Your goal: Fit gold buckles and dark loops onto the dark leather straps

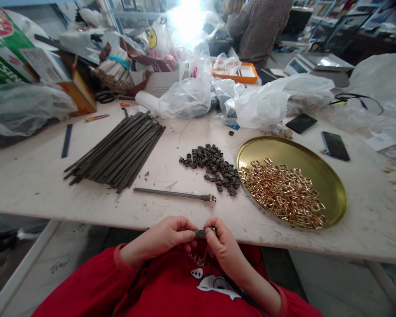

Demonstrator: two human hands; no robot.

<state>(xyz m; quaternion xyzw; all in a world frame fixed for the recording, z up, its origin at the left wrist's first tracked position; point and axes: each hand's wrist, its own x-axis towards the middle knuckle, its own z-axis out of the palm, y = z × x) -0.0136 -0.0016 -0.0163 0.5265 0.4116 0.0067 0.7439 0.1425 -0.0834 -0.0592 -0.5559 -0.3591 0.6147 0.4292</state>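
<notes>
Just in front of the table's near edge, my left hand [176,235] and my right hand [220,241] pinch a dark strap [199,233] between them. A bit of gold metal, apparently a buckle, shows at my right fingertips; most of the strap is hidden by the fingers. Beyond my hands lies another dark strap [171,193] with a gold buckle [212,198] on its right end. Small dark strap loops [214,163] are heaped past it. To the right, gold buckles [284,189] cover part of a round brass-coloured tray [339,198].
A stack of long dark strips [119,149] lies on the left of the table. Plastic bags [260,101], an orange box [251,72] and scissors [105,97] line the back. Two dark phones, one a black slab [335,145], rest at right. Another person [264,26] stands behind.
</notes>
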